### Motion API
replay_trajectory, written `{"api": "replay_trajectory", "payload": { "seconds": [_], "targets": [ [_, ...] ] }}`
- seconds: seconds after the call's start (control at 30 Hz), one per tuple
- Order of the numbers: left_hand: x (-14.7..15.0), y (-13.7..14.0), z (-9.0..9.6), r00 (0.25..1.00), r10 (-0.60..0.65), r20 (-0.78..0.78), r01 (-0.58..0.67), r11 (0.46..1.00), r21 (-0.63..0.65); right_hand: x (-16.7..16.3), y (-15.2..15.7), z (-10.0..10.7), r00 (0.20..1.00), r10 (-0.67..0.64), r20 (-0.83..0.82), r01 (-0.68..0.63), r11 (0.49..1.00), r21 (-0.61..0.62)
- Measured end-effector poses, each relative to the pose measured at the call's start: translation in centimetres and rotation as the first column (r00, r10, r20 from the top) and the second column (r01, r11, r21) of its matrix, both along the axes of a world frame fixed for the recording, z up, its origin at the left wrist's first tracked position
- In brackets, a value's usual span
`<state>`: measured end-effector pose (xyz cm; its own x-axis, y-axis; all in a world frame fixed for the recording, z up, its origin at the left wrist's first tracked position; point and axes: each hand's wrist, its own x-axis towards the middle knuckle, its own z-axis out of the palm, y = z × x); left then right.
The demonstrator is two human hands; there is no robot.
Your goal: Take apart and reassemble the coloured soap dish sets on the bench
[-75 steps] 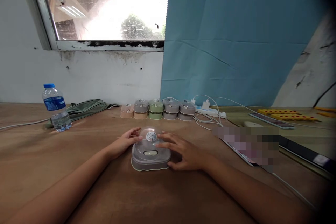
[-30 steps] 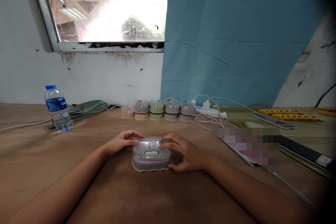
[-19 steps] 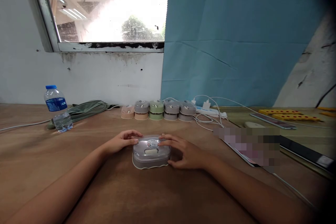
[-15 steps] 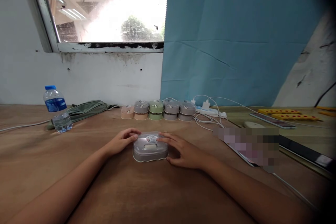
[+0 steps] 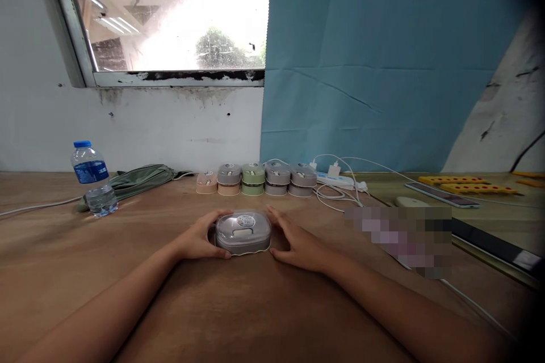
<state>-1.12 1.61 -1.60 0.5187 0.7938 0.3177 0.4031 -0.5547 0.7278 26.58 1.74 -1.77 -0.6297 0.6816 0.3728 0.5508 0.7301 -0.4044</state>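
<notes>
A grey oval lunch box [image 5: 243, 243] with a clear, glossy lid sits on the brown table in front of me. Its lid carries a round printed sticker and a small pale handle. My left hand [image 5: 202, 238] curls around the left end, thumb along the lower front edge and fingers at the back left corner. At the right end is my right hand [image 5: 300, 244], its thumb by the front corner and its fingers stretched toward the rear corner, with a gap between them and the box side. Whether the right fingertips press on it is hard to tell.
Behind stands a row of stacked lunch boxes [image 5: 252, 179] in pink, green and grey. A water bottle [image 5: 94, 178] and a folded green cloth [image 5: 142, 180] are at left. A power strip [image 5: 338, 180] with cables, phones and yellow strips [image 5: 479, 188] lie at right.
The left hand has shifted from the box's top left edge to around its left end, thumb now in front. The right fingers have left the lid for the right side.
</notes>
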Motion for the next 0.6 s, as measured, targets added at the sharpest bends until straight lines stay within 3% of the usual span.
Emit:
{"api": "replay_trajectory", "payload": {
  "seconds": [0.1, 0.2, 0.3, 0.4, 0.47, 0.53, 0.6],
  "targets": [
    [-0.7, 0.1, 0.6, 0.995, 0.099, -0.021, -0.095, 0.987, 0.131, 0.2, 0.4, -0.4, 0.997, -0.075, -0.01, 0.075, 0.997, -0.025],
    [-1.6, 0.2, 1.1, 0.958, 0.281, 0.062, -0.288, 0.919, 0.271, 0.3, 0.3, 0.0, 0.997, -0.055, 0.047, 0.056, 0.998, -0.009],
    [-2.6, 0.9, 1.0, 0.832, 0.506, 0.227, -0.555, 0.758, 0.342, 0.1, 0.0, 0.5, 0.995, -0.004, 0.096, 0.002, 1.0, 0.024],
    [-3.6, 2.4, 0.3, 0.615, 0.685, 0.391, -0.789, 0.539, 0.295, -0.1, 0.0, 0.6, 0.991, 0.004, 0.131, -0.011, 0.999, 0.053],
    [-4.1, 3.9, 0.0, 0.486, 0.759, 0.433, -0.874, 0.406, 0.268, -0.2, 0.0, 0.5, 0.987, 0.003, 0.158, -0.015, 0.997, 0.074],
    [-4.5, 5.9, 0.0, 0.415, 0.803, 0.426, -0.905, 0.317, 0.284, -0.2, 0.0, 0.4, 0.984, 0.006, 0.178, -0.023, 0.996, 0.089],
    [-4.5, 8.0, 0.3, 0.398, 0.832, 0.388, -0.904, 0.284, 0.319, -0.1, -0.1, 0.5, 0.982, 0.009, 0.188, -0.027, 0.995, 0.094]
  ]
}}
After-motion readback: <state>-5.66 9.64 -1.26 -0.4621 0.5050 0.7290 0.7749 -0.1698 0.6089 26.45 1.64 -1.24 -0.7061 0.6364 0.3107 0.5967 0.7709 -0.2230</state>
